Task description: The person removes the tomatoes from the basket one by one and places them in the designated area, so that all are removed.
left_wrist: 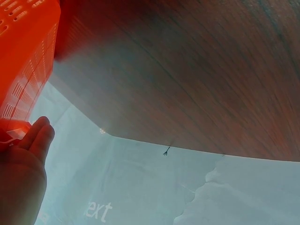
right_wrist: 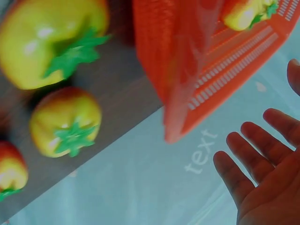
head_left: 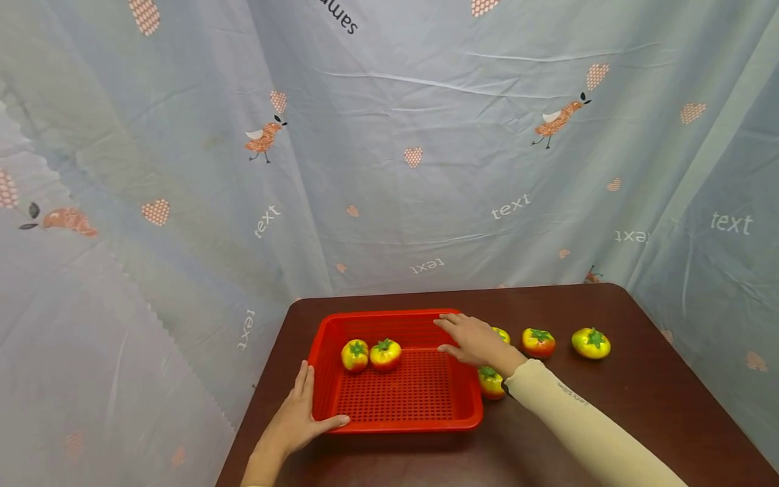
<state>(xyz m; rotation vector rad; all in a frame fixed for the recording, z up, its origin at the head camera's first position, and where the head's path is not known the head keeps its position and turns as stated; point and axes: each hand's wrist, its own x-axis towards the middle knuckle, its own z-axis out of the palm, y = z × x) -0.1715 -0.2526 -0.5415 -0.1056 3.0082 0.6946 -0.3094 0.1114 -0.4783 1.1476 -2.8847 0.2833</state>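
A red plastic basket [head_left: 402, 396] with a perforated floor holds two yellow-and-red, tomato-like fruits with green leafy tops, a left one [head_left: 355, 356] and a right one [head_left: 385, 356]. My left hand [head_left: 291, 418] rests at the basket's front left corner, fingers extended along the outer left side and thumb lying along the front rim. Over the right rim is my right hand [head_left: 477, 340], palm down, with spread fingers and nothing in them. The right wrist view shows its fingers [right_wrist: 258, 145] apart from the basket wall [right_wrist: 183, 117].
Right of the basket, on the dark brown table [head_left: 615, 406], lie several similar fruits: a near one [head_left: 490, 385], one partly behind the right hand [head_left: 502, 335], a redder one [head_left: 538, 343] and a yellow one [head_left: 591, 343]. A patterned curtain [head_left: 389, 203] hangs behind the table.
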